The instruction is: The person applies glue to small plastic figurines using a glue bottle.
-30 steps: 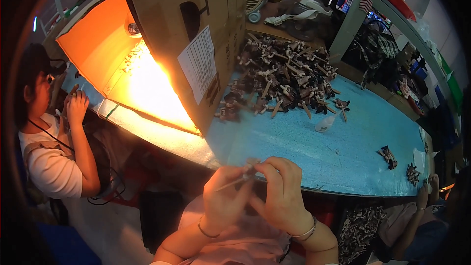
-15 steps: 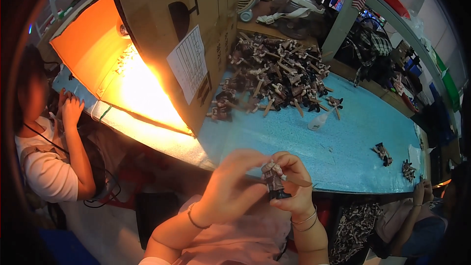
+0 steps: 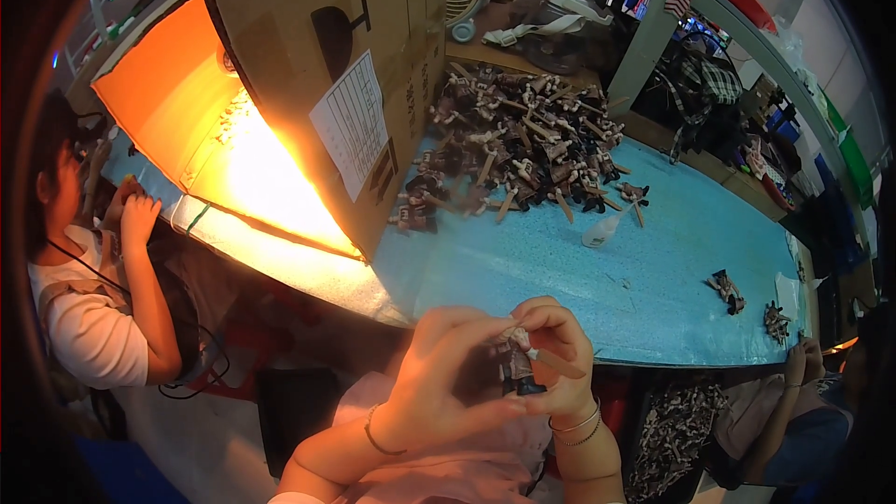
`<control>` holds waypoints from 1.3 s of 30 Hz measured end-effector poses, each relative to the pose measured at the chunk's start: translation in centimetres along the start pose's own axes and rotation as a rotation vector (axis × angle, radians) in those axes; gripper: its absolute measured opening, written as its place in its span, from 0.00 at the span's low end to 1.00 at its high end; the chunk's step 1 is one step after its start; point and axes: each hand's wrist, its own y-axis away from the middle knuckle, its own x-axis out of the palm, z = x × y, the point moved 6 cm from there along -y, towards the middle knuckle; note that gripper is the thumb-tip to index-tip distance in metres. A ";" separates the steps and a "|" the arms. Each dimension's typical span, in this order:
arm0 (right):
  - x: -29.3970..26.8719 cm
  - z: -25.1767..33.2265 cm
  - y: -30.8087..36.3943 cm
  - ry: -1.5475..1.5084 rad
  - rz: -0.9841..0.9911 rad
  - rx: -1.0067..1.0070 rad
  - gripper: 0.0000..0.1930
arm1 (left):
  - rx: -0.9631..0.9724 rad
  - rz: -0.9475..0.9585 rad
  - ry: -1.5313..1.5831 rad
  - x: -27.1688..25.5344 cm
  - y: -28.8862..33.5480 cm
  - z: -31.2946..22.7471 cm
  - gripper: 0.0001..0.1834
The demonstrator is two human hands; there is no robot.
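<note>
Just in front of the table's near edge, a small painted figurine [image 3: 516, 361] in brown with dark boots stands upright between my hands. A flat wooden stick [image 3: 560, 364] juts from it to the right. My right hand [image 3: 567, 341] grips the figurine from the right side, fingers curled over its top. My left hand [image 3: 434, 378] closes in from the left, fingertips at the figurine's head and thumb by its boots. The fingers partly hide the figurine.
A heap of similar figurines [image 3: 532, 145] lies on the blue table [image 3: 523, 271], with a small white bottle [image 3: 602, 230] in front. Left stands a cardboard box [image 3: 280, 65], brightly lit inside. More figurines [image 3: 725, 291] lie at right. Another person [image 3: 103, 327] sits left.
My left hand has come in to the right and closed on the figurine, where before it was blurred and apart. The figurine is slightly lower, still in my right hand.
</note>
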 end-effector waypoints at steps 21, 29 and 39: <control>4.0 6.4 1.5 0.820 0.086 -0.435 0.33 | 0.341 -0.107 0.209 -0.7 1.6 -0.5 0.33; 4.6 6.7 1.4 0.836 0.062 -0.430 0.35 | 0.356 -0.153 0.453 0.2 2.3 1.6 0.32; 2.8 3.2 1.0 0.678 0.148 -0.062 0.35 | 0.188 -0.098 0.103 -0.7 1.2 0.7 0.40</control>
